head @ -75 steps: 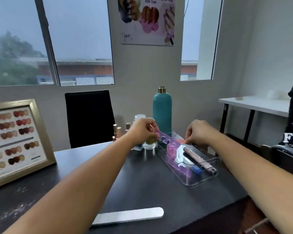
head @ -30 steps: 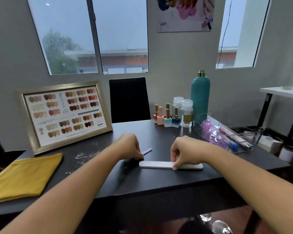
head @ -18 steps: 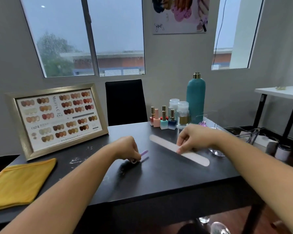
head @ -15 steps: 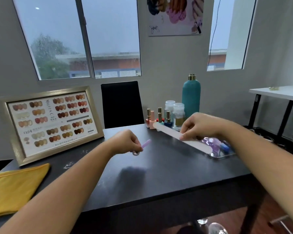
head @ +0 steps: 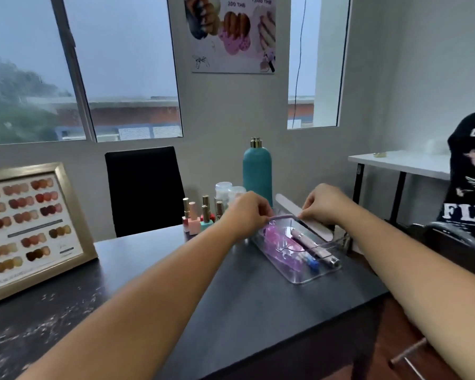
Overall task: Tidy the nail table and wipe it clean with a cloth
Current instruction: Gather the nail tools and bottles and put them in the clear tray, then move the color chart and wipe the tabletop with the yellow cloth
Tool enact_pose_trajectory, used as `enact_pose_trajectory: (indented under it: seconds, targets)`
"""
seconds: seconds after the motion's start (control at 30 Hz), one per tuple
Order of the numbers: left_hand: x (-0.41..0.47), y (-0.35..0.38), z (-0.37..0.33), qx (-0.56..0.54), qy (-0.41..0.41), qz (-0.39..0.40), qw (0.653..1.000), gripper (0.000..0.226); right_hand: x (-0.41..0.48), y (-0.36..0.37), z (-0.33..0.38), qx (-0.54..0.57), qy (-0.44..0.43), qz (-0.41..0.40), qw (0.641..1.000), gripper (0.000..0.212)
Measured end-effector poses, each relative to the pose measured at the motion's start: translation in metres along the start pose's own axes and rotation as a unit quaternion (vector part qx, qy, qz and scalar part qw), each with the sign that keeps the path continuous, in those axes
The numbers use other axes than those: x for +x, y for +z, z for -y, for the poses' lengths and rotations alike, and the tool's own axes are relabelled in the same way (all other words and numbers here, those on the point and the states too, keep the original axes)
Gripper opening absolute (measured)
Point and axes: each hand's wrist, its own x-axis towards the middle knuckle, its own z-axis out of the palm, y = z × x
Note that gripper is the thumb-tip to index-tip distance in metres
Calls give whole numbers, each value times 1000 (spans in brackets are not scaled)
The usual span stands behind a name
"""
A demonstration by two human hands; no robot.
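Note:
Both my hands hover over the far end of a clear plastic tray (head: 317, 275) on the dark nail table (head: 244, 303). My left hand (head: 248, 213) pinches one end of a thin purple stick (head: 283, 216). My right hand (head: 322, 205) holds a long white nail file (head: 287, 205) slanting down into the tray's right side, and its fingertips touch the stick's other end. Inside the tray lie purple toe separators (head: 281, 242), a pink pen-shaped tool (head: 313, 246) and a small blue piece (head: 313, 263).
Nail polish bottles (head: 200, 215), two clear jars (head: 225, 192) and a teal bottle (head: 257, 171) stand behind the tray. A framed colour chart (head: 25, 229) leans at the left. White dust (head: 47, 319) speckles the table's left part. A black chair (head: 144, 187) stands behind; a person in black (head: 469, 187) is at the right.
My view swung right to the tray. Both hands carried the white file and the purple stick from the table's middle over to the tray; the yellow cloth is out of sight.

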Motion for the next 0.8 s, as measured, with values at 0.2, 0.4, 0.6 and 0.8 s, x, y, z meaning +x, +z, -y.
enact_pose_trajectory:
  seconds: [0.2,0.4,0.6,0.8]
  targets:
    - [25,22,0,25,14,22,999,8,12,17,-8,-47,22,38,998,29]
    - [34,39,3,40,27,23,999,13,13,30,-12,-67,29,72,995,20]
    - [23,27,10,1,15,-5,1000,13,14,24,-11,-39,3,31,999,20]
    - [-19,-15,30,-24,-15,-61,998,15,-4,18,26,25,-74,-20,997,4]
